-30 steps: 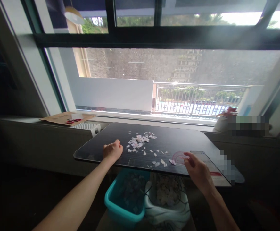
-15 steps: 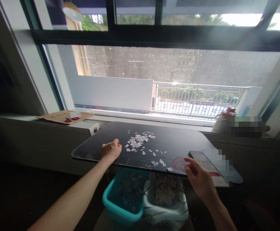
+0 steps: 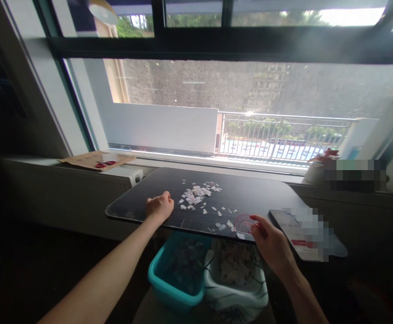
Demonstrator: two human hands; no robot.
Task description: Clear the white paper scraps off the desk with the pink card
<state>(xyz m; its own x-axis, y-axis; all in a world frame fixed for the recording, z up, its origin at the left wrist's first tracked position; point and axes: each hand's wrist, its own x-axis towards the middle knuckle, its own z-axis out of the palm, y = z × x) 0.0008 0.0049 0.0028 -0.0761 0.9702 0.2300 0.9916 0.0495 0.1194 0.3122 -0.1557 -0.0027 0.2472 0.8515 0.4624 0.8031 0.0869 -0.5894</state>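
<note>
My left hand (image 3: pixel 160 207) rests as a closed fist on the dark table (image 3: pixel 260 191), left of a loose pile of small white paper pieces (image 3: pixel 198 193). Whatever the fist may hold is hidden. Near the table's front edge, my right hand (image 3: pixel 272 243) has its thumb and index finger apart, with nothing visible between them. Its fingertips are over a red circular print (image 3: pixel 242 222) on the tabletop. Close to them, a white paper piece (image 3: pixel 240 235) lies at the edge, with several more scattered to its left.
Below the front edge stand a turquoise basin (image 3: pixel 152 270) and a white, dark-lined basin (image 3: pixel 264 288), both containing small pieces. A phone-like flat object (image 3: pixel 286 225) lies at the right. Red-handled scissors (image 3: pixel 105 164) rest on brown paper (image 3: pixel 78 159) by the window.
My right hand has moved left, away from the phone-like object and over the red print. The left fist keeps its place on the table. The whole view has shifted slightly.
</note>
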